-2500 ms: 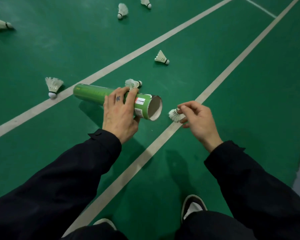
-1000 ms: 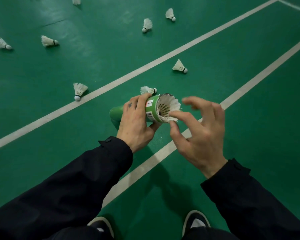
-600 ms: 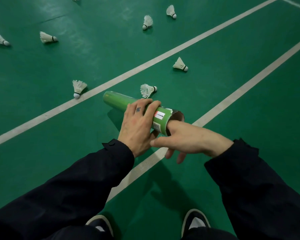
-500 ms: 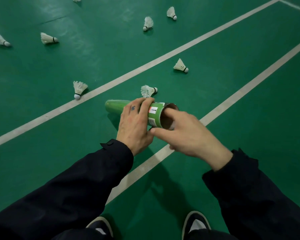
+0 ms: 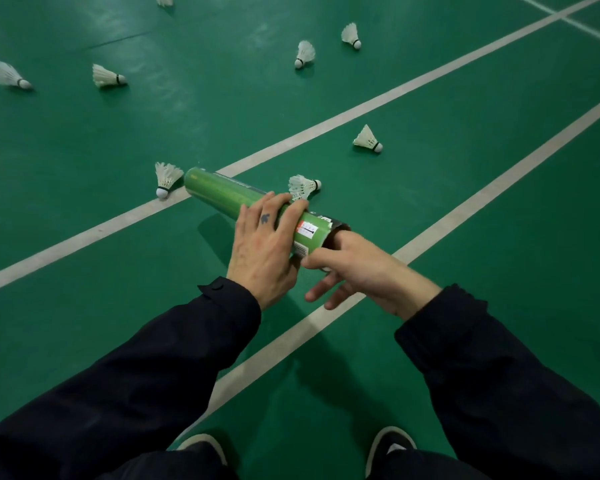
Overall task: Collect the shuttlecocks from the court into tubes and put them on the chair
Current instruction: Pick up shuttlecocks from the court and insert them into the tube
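Here, in the head view, a green court floor [image 5: 465,237] crossed by white lines [image 5: 326,119] fills the scene, with shuttlecocks [image 5: 368,139] scattered across it. The left hand [image 5: 264,247] has its grip wrapped round a green tube [image 5: 222,192], held above the floor and lying nearly level. The right hand [image 5: 357,268] has fingers pushed into the tube's open end; whether its grip holds anything inside, I cannot tell. Half a second ago the tube pointed more toward the camera and the right hand sat at its mouth, less deep.
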